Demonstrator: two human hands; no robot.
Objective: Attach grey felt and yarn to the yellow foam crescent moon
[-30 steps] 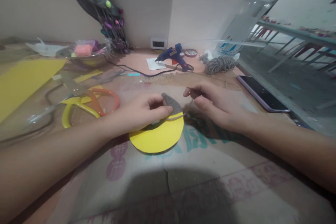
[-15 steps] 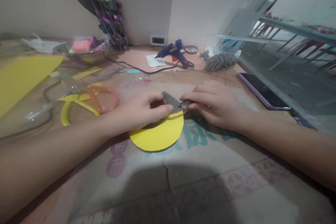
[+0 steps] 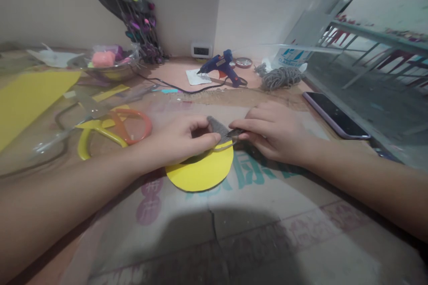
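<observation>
A yellow disc (image 3: 200,173), which looks like paper or card, lies in front of me with grey yarn (image 3: 219,128) laid in close rows over its upper part. My left hand (image 3: 190,138) grips the disc at its upper left, thumb on top near the yarn. In the pinched fingers of my right hand (image 3: 267,131) is a small dark pointed tool (image 3: 234,133), its tip touching the yarn's right side. A loose strand of grey yarn curves over the yellow below the tip. My left hand hides the disc's upper left.
Orange and yellow scissors (image 3: 100,131) lie left, near a yellow sheet (image 3: 33,98). A blue glue gun (image 3: 219,67) stands at the back on a white square (image 3: 198,77). Right of it are a grey yarn bundle (image 3: 281,79) and a phone (image 3: 336,116). Printed cardboard (image 3: 187,240) covers the tabletop.
The dark tool's tip has shifted slightly left onto the yarn rows. The left hand and the disc have hardly moved.
</observation>
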